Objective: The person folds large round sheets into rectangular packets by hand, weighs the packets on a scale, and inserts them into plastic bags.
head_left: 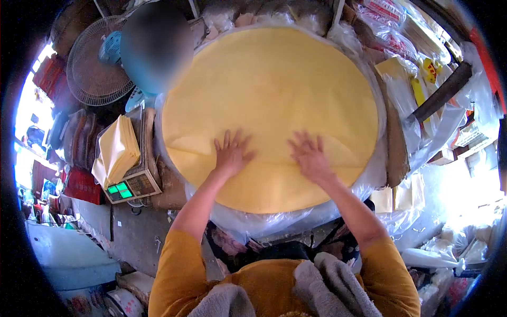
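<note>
A large round yellow sheet (274, 84) lies spread out in front of me, with a fold line running across its near part. My left hand (232, 154) rests on its near left half, fingers spread and palm down. On the near right half, my right hand (310, 156) lies palm down too, its fingers apart and slightly blurred. Neither hand holds anything. Clear plastic film (248, 224) shows beneath the sheet's near edge.
To the left, a digital scale (134, 185) with a lit green display carries a stack of folded yellow sheets (119, 148). A fan (97, 61) stands behind it. Plastic-wrapped packs (396, 84) and a dark bar (441, 92) are at the right.
</note>
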Motion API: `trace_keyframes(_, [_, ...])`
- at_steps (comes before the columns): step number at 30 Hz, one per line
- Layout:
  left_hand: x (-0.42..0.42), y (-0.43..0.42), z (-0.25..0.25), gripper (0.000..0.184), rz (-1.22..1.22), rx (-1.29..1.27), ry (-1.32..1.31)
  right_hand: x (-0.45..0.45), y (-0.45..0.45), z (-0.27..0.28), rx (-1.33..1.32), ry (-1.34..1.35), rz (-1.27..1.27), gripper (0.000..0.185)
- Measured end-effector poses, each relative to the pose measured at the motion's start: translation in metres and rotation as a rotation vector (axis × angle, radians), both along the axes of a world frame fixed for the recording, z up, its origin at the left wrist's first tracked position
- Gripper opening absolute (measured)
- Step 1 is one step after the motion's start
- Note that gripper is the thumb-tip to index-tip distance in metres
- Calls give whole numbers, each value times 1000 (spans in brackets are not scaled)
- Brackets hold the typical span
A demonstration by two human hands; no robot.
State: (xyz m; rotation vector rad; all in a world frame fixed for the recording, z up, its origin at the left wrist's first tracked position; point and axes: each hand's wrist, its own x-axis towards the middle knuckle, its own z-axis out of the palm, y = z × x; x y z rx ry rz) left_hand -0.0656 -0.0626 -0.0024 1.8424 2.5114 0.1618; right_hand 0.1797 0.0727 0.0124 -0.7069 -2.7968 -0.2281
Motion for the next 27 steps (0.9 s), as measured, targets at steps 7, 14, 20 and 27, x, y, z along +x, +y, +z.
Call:
trace_keyframes(7, [-129,-41,-10,57,293,-81,159,106,88,-15,-119,33,-233,43])
trace_keyframes(14, [-242,57,-14,55,-27,215,-177,71,216,29,-371,51,-180,51])
trace_keyframes(20, [-244,144,26,64,109,-213,-22,23,303,29,-476,-244,-337,53])
trace_keyframes(27, [-258,156,59,50,2,-492,116,55,324,49,-515,-310,-111,33])
